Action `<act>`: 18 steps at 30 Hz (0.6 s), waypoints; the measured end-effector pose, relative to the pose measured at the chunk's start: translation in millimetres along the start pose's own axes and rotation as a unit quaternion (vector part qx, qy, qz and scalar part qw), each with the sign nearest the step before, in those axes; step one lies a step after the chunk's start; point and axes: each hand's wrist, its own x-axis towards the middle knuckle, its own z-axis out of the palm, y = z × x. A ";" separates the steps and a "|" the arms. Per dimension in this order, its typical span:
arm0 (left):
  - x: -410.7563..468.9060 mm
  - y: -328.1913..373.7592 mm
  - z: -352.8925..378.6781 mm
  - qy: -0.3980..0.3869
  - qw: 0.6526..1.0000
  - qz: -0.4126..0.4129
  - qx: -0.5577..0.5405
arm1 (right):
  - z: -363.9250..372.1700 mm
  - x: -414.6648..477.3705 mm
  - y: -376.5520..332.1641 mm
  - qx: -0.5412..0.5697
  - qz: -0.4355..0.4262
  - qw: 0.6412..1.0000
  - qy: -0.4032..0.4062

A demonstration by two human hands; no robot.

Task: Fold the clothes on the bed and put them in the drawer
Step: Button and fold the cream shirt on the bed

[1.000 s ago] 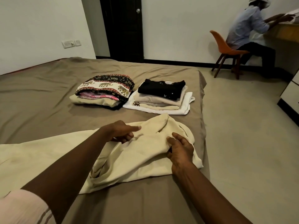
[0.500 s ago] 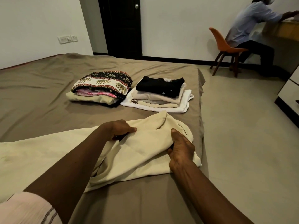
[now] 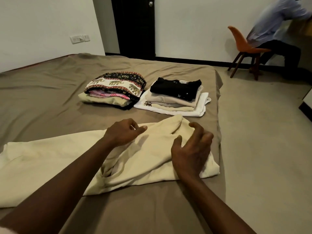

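Observation:
A cream garment [image 3: 55, 159] lies spread across the near part of the bed [image 3: 42, 98], bunched into folds at its right end. My left hand [image 3: 124, 133] hovers just over that bunched end with fingers loosely curled and thumb pointing right, holding nothing. My right hand [image 3: 190, 151] is raised a little above the garment's right edge, fingers spread and bent, also holding nothing. Farther back sit two folded stacks: one topped by an elephant-print cloth [image 3: 116, 86], the other topped by a black garment [image 3: 175, 89].
The bed's right edge drops to a grey floor [image 3: 261, 149]. A person sits on an orange chair [image 3: 243, 43] at a desk at the far right. A dark door [image 3: 135, 26] stands behind the bed. A white cabinet corner [image 3: 306, 102] shows at right.
Both hands gripped the garment's bunched end half a second ago; now they have let go and lifted off it, the right hand rising and opening wide.

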 end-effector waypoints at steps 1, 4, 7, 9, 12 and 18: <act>-11.1 -6.5 -10.0 -0.027 0.998 0.004 0.048 | 2.5 -1.9 -4.3 -0.006 -0.089 0.996 -0.012; -45.0 -27.8 -26.7 -0.147 0.983 0.035 0.104 | 16.6 -9.5 -6.2 -0.066 -0.245 0.948 -0.192; -60.6 -55.0 -32.8 -0.140 0.974 0.117 0.135 | 30.8 -19.8 4.2 -0.183 -0.220 0.861 -0.420; -60.2 -66.6 -40.2 -0.096 0.965 0.143 0.197 | 34.9 -21.1 16.4 -0.247 -0.210 0.823 -0.467; -67.3 -77.1 -56.2 -0.069 0.955 0.100 0.269 | 34.2 -22.1 23.5 -0.283 -0.224 0.811 -0.460; -98.7 -123.2 -106.5 0.165 0.983 -0.073 0.016 | 37.5 -25.6 24.0 -0.297 -0.225 0.809 -0.454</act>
